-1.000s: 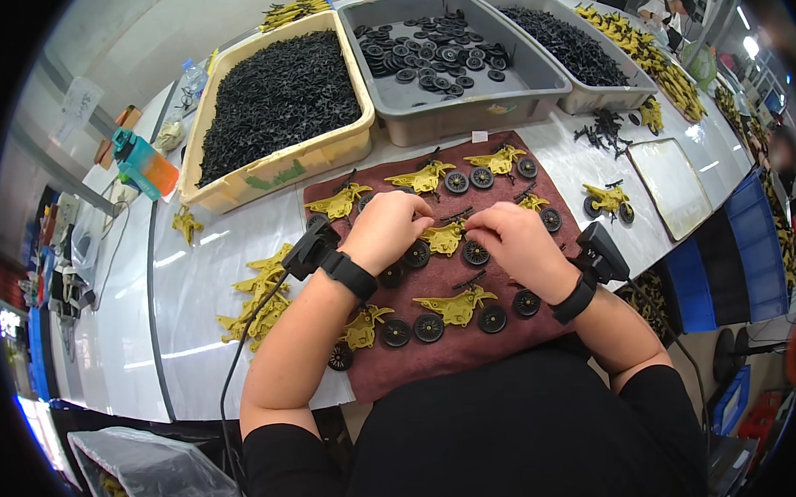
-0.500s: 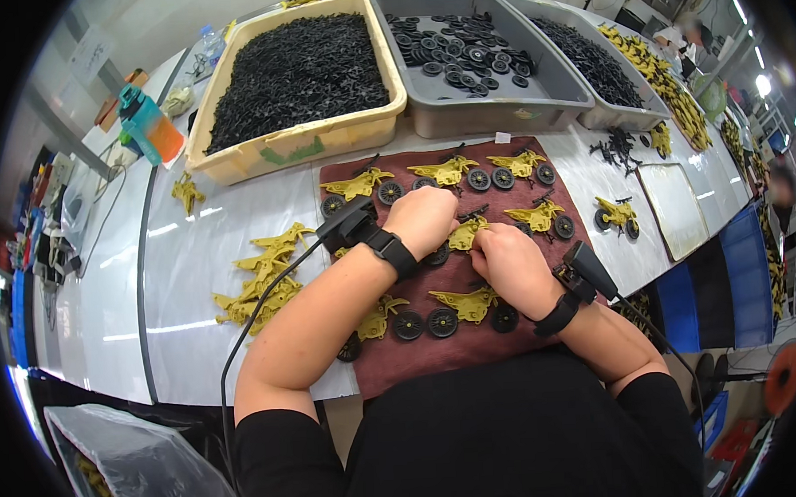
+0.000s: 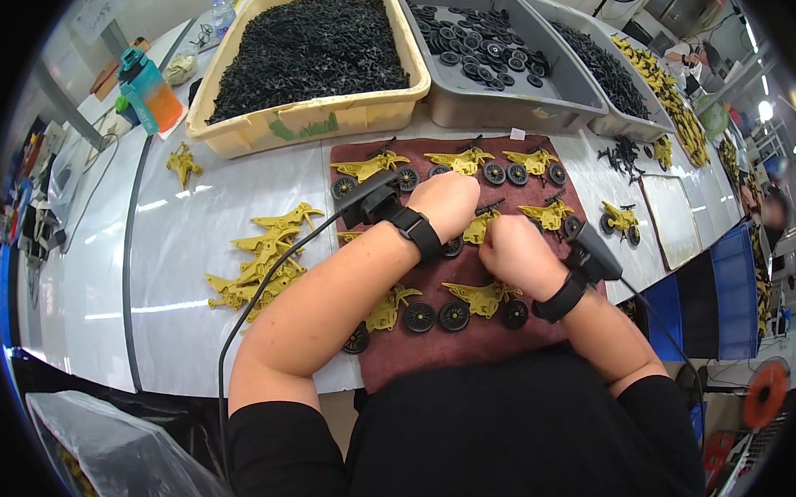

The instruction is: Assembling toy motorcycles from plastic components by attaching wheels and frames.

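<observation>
On the maroon cloth (image 3: 403,364) lie rows of yellow plastic toy motorcycle bodies, several with black spoked wheels (image 3: 454,315) beside them and black handlebar pieces on top. My right hand (image 3: 525,259) is closed, its fingertips at the yellow toy motorcycle body (image 3: 477,231) in the middle row. Just above that body, my left hand (image 3: 448,204) is curled closed near its black handlebar piece (image 3: 492,206). The left fingertips are hidden, so what they hold cannot be seen. Both wrists carry black straps with cabled devices.
Behind the cloth stand a cream bin (image 3: 321,119) of small black parts, a grey bin (image 3: 507,110) of wheels and another grey bin (image 3: 601,120) of black parts. Yellow bodies (image 3: 261,263) are piled at left. A teal-orange bottle (image 3: 153,95) stands farther back.
The whole view has shifted slightly. My left hand has lifted a little away from the middle body, while my right hand stays beside it with its fingers curled in.
</observation>
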A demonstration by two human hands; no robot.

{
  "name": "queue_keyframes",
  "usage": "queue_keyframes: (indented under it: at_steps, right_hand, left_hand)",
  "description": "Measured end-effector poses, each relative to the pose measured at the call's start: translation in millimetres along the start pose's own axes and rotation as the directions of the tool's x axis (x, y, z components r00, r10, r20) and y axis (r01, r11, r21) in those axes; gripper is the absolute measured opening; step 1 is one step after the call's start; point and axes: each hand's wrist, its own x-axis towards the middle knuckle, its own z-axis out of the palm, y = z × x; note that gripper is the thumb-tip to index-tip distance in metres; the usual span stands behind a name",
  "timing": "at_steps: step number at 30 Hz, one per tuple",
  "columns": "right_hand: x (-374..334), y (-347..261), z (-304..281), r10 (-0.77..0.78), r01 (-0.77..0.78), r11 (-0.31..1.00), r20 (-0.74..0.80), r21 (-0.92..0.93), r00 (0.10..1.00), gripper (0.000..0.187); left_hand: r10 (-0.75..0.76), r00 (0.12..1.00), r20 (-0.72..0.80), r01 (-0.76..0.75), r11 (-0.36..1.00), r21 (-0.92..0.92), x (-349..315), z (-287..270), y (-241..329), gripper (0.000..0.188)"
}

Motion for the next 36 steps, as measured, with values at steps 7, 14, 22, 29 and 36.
queue_keyframes:
  at_steps: [7, 14, 22, 29, 36]
  right_hand:
    - [-6, 1, -19, 0.014, -0.023, 0.994, 0.090, 0.105, 0.996, 0.013]
    - [-3, -6, -14, 0.051, -0.053, 0.998, 0.071, 0.030, 0.996, 0.017]
    - [3, -9, -7, 0.037, -0.027, 0.997, 0.134, -0.074, 0.990, 0.018]
    - [-3, -14, -24, 0.007, -0.003, 0.997, -0.050, 0.079, 0.999, 0.017]
    - [12, -42, -18, -0.088, 0.201, 0.818, -0.229, 0.538, 0.970, 0.025]
  left_hand:
    - [-0.010, 1.000, 0.020, 0.010, 1.000, -0.018, 4, -3, -1, 0.018]
    - [-0.007, 0.998, 0.055, 0.008, 1.000, -0.024, 8, 4, -9, 0.019]
    - [0.011, 0.999, 0.030, -0.011, 1.000, -0.022, 4, -1, -6, 0.023]
    - [-0.154, 0.938, 0.310, 0.343, 0.521, -0.781, -22, -29, -14, 0.053]
    - [-0.200, 0.903, 0.379, 0.425, 0.299, -0.854, -57, -59, -1, 0.061]
